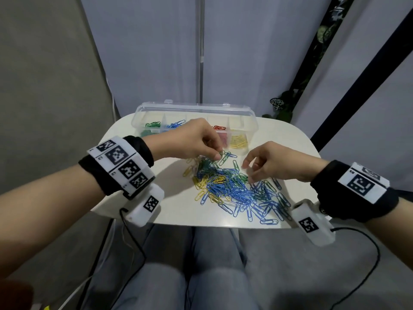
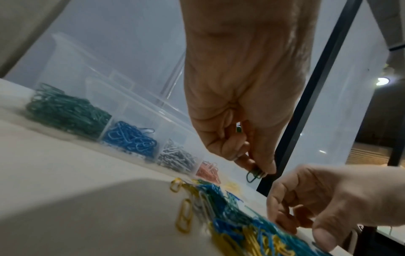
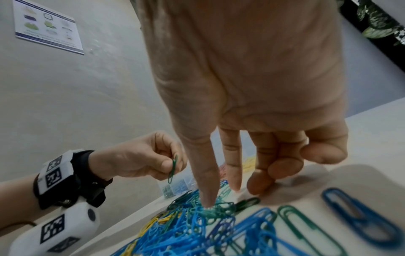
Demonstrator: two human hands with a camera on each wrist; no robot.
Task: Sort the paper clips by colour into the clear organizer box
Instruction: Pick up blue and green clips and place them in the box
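The left hand (image 1: 190, 139) is pinching one green wire paper clip (image 3: 172, 168) between thumb and forefinger, above the 12 o'clock edge of the loose pile of blue, yellow and green paper clips (image 1: 234, 191), too many to count. The right hand (image 1: 274, 162) is hovering at the pile's 2 o'clock side, fingers loosely bent, gripping nothing. The clear plastic organizer box (image 1: 250, 124), showing five filled compartments, is sitting at 12 o'clock on the white table (image 1: 176, 209).

organizer box (image 1: 250, 121) behind clip pile (image 1: 234, 191) | both on table (image 1: 125, 139)
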